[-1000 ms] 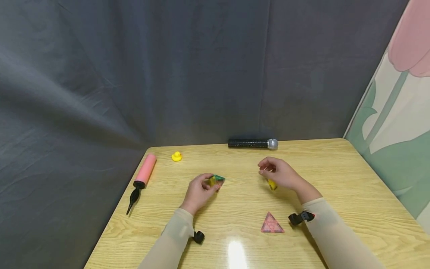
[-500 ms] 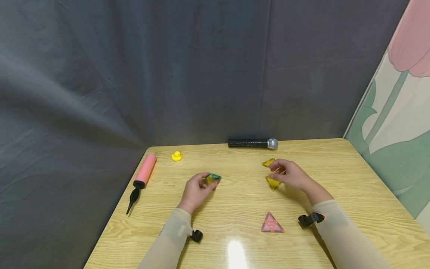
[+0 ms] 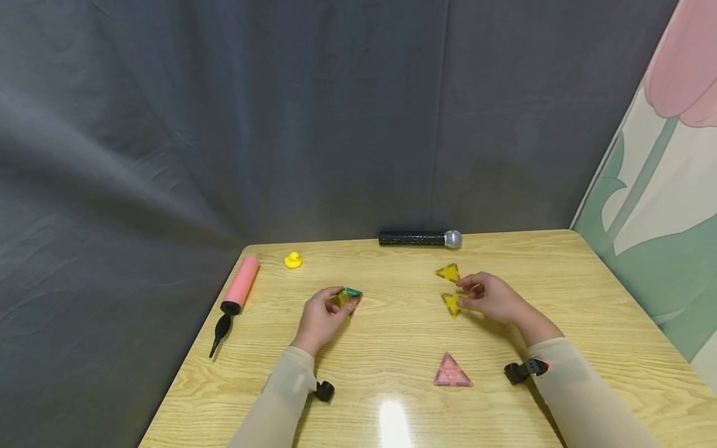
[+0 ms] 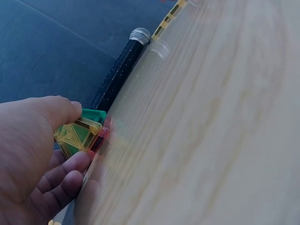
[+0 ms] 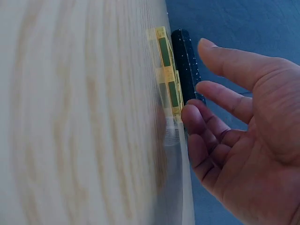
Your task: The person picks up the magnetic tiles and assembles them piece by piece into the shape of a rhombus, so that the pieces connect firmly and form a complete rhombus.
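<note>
My left hand (image 3: 320, 318) grips a small pyramid-like cluster of magnetic tiles (image 3: 353, 292) at the table's middle left. Green, yellow and red translucent tiles (image 4: 93, 115) show between thumb and fingers in the left wrist view, and the fingers hide part of them. Over on the right, my right hand (image 3: 495, 303) hovers low with loosely bent fingers and a gap between thumb and fingers. Its fingertips are beside two yellow triangular tiles, a farther one (image 3: 449, 272) and a nearer one (image 3: 450, 303), both flat. In the right wrist view the hand (image 5: 253, 122) holds nothing.
A pink triangular tile (image 3: 452, 372) lies nearer the front. Along the back stand a black toy microphone (image 3: 411, 239) and a yellow rubber duck (image 3: 293, 260). A pink hand pump (image 3: 242, 283) lies at the left edge. A dark curtain (image 3: 336, 124) hangs behind the wooden table (image 3: 392, 348).
My right hand has drawn off to the right, uncovering the two yellow tiles. My left hand has shifted slightly left with the tile cluster in its grip.
</note>
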The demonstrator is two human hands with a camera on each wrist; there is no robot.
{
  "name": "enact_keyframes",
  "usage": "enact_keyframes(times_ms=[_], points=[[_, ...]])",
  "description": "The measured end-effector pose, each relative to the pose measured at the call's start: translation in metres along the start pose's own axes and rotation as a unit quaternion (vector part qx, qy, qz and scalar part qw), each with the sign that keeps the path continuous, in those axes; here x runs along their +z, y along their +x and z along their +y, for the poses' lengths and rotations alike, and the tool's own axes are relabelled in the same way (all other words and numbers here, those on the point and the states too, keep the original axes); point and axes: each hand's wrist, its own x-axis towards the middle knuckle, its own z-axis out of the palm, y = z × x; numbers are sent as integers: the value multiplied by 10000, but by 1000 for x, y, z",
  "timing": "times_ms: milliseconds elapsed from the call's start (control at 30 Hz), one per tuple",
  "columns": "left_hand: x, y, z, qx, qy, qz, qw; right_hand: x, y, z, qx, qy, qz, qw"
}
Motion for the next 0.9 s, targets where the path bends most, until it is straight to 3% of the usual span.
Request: enact_keyframes(times_ms=[333,900], points=[[0,0,-4,-215,-93,-9,9997,4,-1,5,140,-311,37,9994],[1,-1,-2,-188,-128,251,9994,10,1,5,294,-431,69,9986]])
